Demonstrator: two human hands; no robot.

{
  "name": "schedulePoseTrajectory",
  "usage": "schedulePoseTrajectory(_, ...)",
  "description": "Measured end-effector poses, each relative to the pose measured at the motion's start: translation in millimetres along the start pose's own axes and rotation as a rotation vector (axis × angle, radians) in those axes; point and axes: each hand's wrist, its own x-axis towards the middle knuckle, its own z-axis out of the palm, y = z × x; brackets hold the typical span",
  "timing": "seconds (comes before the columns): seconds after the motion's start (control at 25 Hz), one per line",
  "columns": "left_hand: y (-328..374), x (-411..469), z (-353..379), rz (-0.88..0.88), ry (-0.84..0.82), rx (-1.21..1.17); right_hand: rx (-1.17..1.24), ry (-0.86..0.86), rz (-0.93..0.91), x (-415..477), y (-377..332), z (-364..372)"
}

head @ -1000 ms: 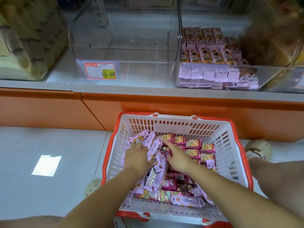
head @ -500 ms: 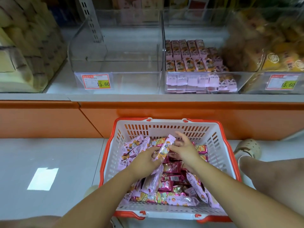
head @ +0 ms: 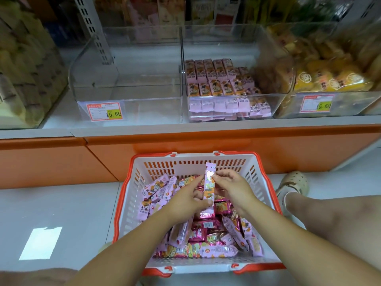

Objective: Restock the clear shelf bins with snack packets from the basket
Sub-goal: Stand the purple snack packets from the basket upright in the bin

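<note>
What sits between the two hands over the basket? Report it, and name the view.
In the head view, one pink snack packet stands upright between the left hand and the right hand, pinched by both above the basket.

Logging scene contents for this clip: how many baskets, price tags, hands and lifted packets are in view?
Basket: 1
Price tags: 2, the left price tag and the right price tag
Hands: 2, the left hand and the right hand
Lifted packet, pinched by both hands: 1
Total: 6
</note>
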Motion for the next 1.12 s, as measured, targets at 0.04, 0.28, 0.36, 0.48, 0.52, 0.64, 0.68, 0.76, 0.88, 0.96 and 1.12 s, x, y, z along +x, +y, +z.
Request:
schedulePoseTrajectory(0.04, 5.9, 0.0, 1.1, 0.029, 0.015, -0.017, -0.013, -0.016, -0.004, -1.8, -0.8, -2.5)
schedulePoseTrajectory(0.28, 52.4, -1.6, -5.5, 0.164, 0.086, 0.145, -0.034, -0.041, -0.115, -25.8, -37.5, -2.8)
schedulePoseTrajectory(0.36, 87.8, -6.5, -19.0, 0.257, 0.138, 0.377, -0.048, -0.034, -0.233, -38.8, -68.6, -3.5)
schedulePoseTrajectory(0.48, 142.0, -8.3, -58.9, 0.513, 0.504, 0.703, -0.131, 0.029, -0.451, -54.1, -134.1, -9.0)
schedulePoseTrajectory(0.52, 156.4, -4.4, -76.9, 0.614, 0.634, 0.746, -0.156, 0.075, -0.526, -51.9, -160.1, -13.2)
schedulePoseTrajectory(0.64, 182.9, 18.8, -128.0, 0.73, 0.825, 0.893, -0.343, 0.267, -0.655, -21.8, -233.3, -25.3)
schedulePoseTrajectory(0.68, 186.8, 27.6, -140.0, 0.701, 0.8, 0.946, -0.419, 0.34, -0.648, -2.9, -253.5, -28.1)
schedulePoseTrajectory(0.76, 187.6, 43.7, -155.5, 0.644, 0.701, 1.028, -0.578, 0.434, -0.595, 47.1, -288.3, -31.2)
schedulePoseTrajectory(0.88, 179.3, 57.9, -164.7, 0.651, 0.622, 1.038, -0.851, 0.507, -0.413, 119.0, -310.0, -27.5)
schedulePoseTrajectory(0.96, 175.2, 61.4, -168.1, 0.674, 0.629, 1.022, -0.99, 0.549, -0.335, 153.0, -311.1, -26.2)
schedulePoseTrajectory(1.12, 174.8, 62.1, -169.7, 0.693, 0.615, 0.999, -1.099, 0.496, -0.242, 192.9, -304.0, -32.8)
